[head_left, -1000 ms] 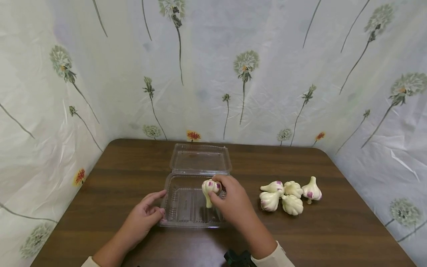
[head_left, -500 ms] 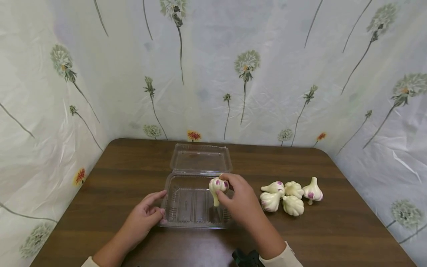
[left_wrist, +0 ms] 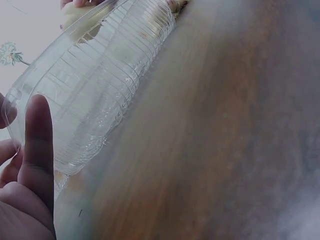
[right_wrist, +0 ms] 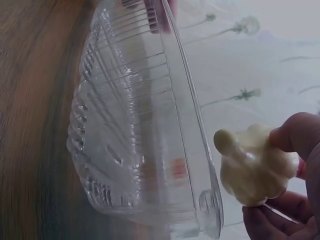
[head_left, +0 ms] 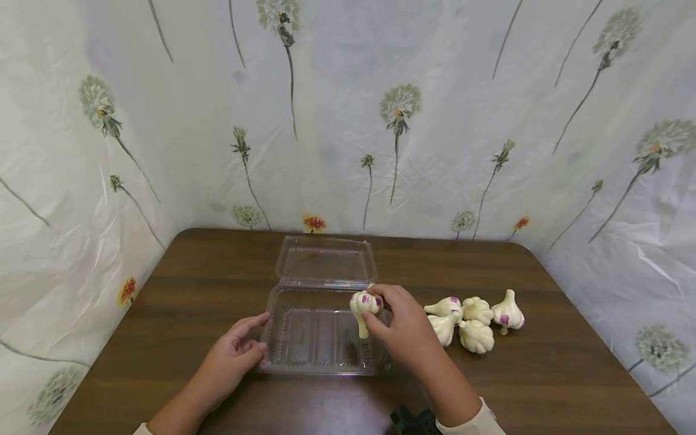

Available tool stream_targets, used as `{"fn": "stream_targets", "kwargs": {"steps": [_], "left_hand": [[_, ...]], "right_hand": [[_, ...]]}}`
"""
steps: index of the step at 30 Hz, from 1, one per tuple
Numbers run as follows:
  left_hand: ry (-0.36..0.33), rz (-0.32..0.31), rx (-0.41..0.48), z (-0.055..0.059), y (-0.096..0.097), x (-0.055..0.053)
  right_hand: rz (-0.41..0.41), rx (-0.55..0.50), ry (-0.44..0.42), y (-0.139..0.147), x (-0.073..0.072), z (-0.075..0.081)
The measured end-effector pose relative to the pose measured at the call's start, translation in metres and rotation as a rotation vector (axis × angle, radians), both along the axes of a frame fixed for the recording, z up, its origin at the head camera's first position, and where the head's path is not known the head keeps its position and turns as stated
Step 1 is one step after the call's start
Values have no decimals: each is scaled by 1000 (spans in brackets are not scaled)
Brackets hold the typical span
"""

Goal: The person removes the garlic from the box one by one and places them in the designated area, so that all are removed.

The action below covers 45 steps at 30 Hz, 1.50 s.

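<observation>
My right hand [head_left: 405, 323] pinches a garlic bulb [head_left: 365, 305], white with purple patches, between thumb and fingers. The bulb's stem points down over the right part of a hinged clear plastic container [head_left: 304, 366]. In the right wrist view the garlic bulb [right_wrist: 255, 165] shows beside the container's rim [right_wrist: 200, 125], outside any contact with its floor. My left hand [head_left: 231, 356] holds the container by its near left corner; in the left wrist view the thumb [left_wrist: 38, 135] lies along the wall and the other fingers are at the rim.
Several more garlic bulbs [head_left: 476, 336] lie grouped on the brown wooden table [head_left: 544, 374], right of the right hand. The container's lid [head_left: 326, 261] lies folded back toward the flower-printed curtain [head_left: 326, 121]. A dark object [head_left: 413, 421] sits by the right sleeve.
My right hand has moved the garlic bulb to the right, from over the container's middle to its right part, now overlapping the loose bulbs' edge. The left hand stays at the corner.
</observation>
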<state>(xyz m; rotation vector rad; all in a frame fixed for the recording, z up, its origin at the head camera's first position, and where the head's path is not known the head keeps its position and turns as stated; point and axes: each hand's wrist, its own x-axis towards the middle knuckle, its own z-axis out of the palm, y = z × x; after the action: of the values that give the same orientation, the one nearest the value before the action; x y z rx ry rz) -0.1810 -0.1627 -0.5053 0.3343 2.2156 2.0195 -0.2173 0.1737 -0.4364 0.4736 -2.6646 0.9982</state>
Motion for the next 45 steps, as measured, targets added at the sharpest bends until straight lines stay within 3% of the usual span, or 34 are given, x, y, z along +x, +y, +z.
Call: {"fn": "stream_targets", "kwargs": {"steps": [8,20,35,45], "left_hand": [[-26,-15,32,-1,-2,2],[-58,-1,40,0,-1,2],[-73,2,39,3,0,3],[-60,2,51,1,0,2]], "right_hand": [[34,32,120,1,13,6],[3,36,156,15,28,10],[-90,56,238,46,33,0],[-179,26,223,73,39,8]]}}
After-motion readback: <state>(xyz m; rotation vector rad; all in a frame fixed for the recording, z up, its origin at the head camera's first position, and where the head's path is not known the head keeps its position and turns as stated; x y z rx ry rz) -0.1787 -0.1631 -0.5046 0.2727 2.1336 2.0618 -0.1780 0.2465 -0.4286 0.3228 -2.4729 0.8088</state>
